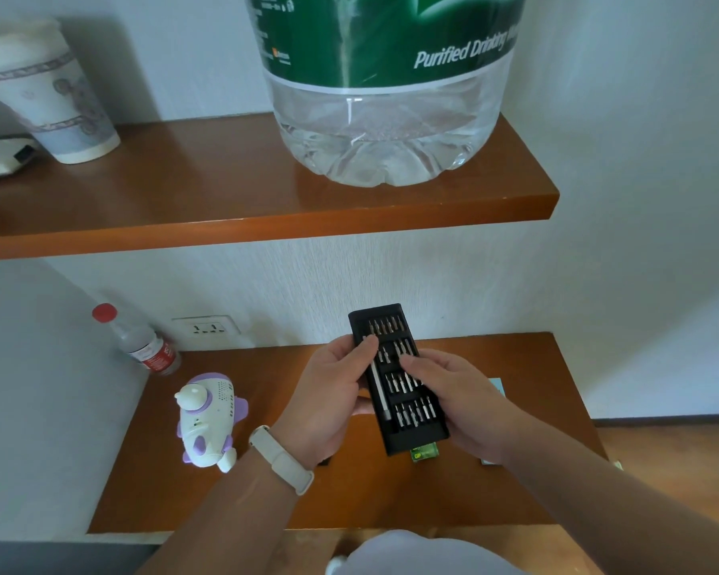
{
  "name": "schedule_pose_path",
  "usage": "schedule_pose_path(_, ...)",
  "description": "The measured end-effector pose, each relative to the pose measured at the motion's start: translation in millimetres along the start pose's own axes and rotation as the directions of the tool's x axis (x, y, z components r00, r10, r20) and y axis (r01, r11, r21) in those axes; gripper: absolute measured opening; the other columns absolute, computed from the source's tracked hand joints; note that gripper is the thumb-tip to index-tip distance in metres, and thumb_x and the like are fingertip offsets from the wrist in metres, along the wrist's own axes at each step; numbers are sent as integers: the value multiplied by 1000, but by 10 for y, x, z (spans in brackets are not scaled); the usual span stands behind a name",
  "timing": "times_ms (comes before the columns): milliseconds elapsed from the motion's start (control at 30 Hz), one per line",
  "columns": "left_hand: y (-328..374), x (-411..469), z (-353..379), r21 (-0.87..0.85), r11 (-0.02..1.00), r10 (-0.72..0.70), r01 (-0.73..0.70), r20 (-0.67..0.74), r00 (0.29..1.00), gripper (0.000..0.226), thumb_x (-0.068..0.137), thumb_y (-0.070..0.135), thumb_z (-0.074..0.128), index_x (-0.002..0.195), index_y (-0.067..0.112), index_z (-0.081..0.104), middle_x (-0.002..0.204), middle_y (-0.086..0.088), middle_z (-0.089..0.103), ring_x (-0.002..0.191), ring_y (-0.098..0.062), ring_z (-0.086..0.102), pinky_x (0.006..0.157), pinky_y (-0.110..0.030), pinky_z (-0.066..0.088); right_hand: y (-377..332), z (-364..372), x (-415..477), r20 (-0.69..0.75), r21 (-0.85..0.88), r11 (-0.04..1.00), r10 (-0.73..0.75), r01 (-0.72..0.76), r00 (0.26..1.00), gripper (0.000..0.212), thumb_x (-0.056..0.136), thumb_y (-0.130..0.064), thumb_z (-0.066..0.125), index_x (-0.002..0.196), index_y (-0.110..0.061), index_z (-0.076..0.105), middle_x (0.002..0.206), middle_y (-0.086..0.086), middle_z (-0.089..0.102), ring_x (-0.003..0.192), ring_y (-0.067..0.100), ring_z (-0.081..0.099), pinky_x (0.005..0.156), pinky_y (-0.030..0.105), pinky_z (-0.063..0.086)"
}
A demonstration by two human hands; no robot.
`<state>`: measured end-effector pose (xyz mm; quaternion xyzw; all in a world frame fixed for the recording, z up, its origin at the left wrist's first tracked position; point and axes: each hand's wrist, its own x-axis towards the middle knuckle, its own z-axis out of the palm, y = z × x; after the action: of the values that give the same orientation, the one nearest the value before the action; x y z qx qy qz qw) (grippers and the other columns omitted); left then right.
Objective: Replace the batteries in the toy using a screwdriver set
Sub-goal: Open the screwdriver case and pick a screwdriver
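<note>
Here the left grip (328, 392) curls round the screwdriver set's (407, 412) left edge, thumb on top; the right grip (453, 400) clasps its right side. The toy (208, 421) lies left on the surface (225, 500), well apart.

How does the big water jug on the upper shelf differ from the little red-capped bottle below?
The jug is far bigger than the small bottle. The jug sits on the upper shelf, the small bottle on the lower shelf. The jug's label is green, the small bottle's mostly red. Both are clear.
</note>
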<state>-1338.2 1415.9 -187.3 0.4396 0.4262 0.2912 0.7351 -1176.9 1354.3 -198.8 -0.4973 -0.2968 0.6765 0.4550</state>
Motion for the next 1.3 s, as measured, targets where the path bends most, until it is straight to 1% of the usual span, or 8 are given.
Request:
schedule_pose_path(267,-57,-26,-19,254,937,283,-238,-158,946,37,97,22,65,118,45,46,93,6,74,83,-18,76,60,-31,61,-9,99,-29,-14,-38,996,-81,80,997,20,98,-33,58,108,-21,71,109,13,73,100,31,71,79,38,57)
schedule_pose_path(400,-110,-53,-83,478,821,406,-313,-103,908,34,98,27,64,108,52,44,95,12,70,77,-15,74,59,-30,61,6,106,-35,-26,-76,993,-88,86,996,21,99,-32,58,107,-17,70,105,14,74,96,31,72,77,38,57)
schedule_pose_path(567,-140,-75,-123,685,637,514,-353,-36,857,27,98,33,61,100,55,45,96,33,62,69,-3,68,52,-16,52,12,116,-38,-27,-89,992,-96,93,995,17,98,-31,59,103,-20,71,100,11,75,92,29,73,73,35,58)
schedule_pose_path(633,-144,-86,-144,747,565,544,-351,-17,839,22,98,37,60,101,51,44,89,28,63,70,0,66,53,-13,50,15,118,-34,-25,-101,990,-104,101,994,16,98,-31,59,101,-21,71,99,9,75,92,28,74,72,34,58)
schedule_pose_path(767,-95,-81,-199,839,447,522,-309,35,852,19,95,52,51,109,44,41,87,21,61,75,2,65,58,-17,53,27,122,-18,-43,-136,983,-127,120,991,13,98,-29,60,99,-22,70,97,9,75,89,27,74,70,30,58)
schedule_pose_path(900,-43,-43,-241,881,378,449,-284,93,888,19,99,49,50,110,38,39,81,11,64,71,-2,64,59,-23,55,56,110,-9,-65,-209,968,-152,135,986,10,97,-29,61,95,-24,69,93,8,74,86,24,74,69,29,59)
schedule_pose_path(1067,-13,35,-261,874,390,364,-289,142,921,13,101,45,51,97,34,46,73,3,63,62,-14,62,57,-28,49,76,111,12,-103,-268,953,-177,144,979,10,97,-31,61,92,-29,69,90,5,74,83,21,75,65,26,59)
schedule_pose_path(1300,-118,31,-217,889,343,432,-303,138,891,12,101,46,50,107,37,46,75,9,63,63,-8,59,55,-26,49,76,86,54,-172,-215,965,-186,147,967,9,96,-30,62,92,-28,70,89,5,75,81,22,75,63,29,59)
